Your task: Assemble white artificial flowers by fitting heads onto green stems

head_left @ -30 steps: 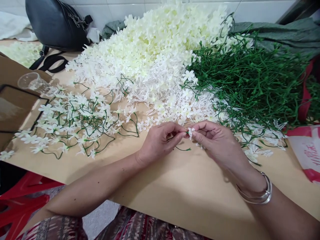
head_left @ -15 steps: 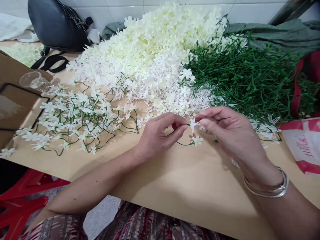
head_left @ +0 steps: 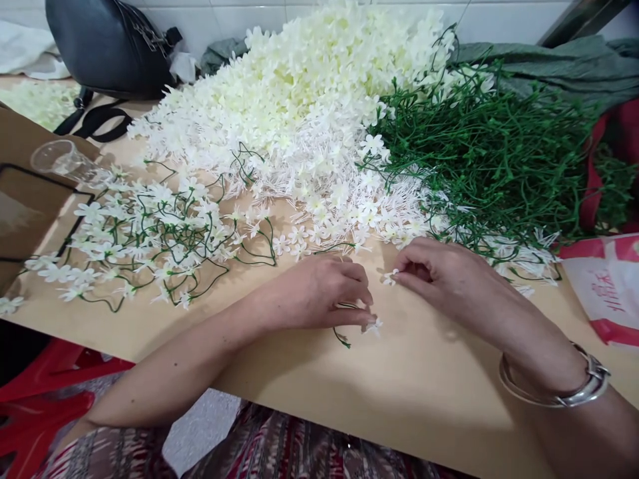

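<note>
My left hand (head_left: 324, 294) rests low on the brown table (head_left: 409, 392), fingers pinched round a thin green stem (head_left: 342, 338) that carries a small white flower (head_left: 374, 325) at its tip. My right hand (head_left: 439, 276) is just to the right, fingers closed on a loose white flower (head_left: 389, 277) near the table surface. A big heap of loose white and cream flowers (head_left: 309, 106) lies behind both hands. To its right is a pile of bare green stems (head_left: 489, 153). Finished stems with flowers (head_left: 150, 233) lie spread at the left.
A black bag (head_left: 104, 43) stands at the back left, a clear plastic cup (head_left: 62, 159) lies beside a dark-framed tray (head_left: 30, 213). A red and white plastic bag (head_left: 606, 286) sits at the right edge, grey-green cloth (head_left: 549, 60) behind. Red stool (head_left: 44, 399) below the table edge.
Both hands have dropped towards the table. The left hand moved down and nearer with the stem; the right hand parted from it and now pinches another loose flower.
</note>
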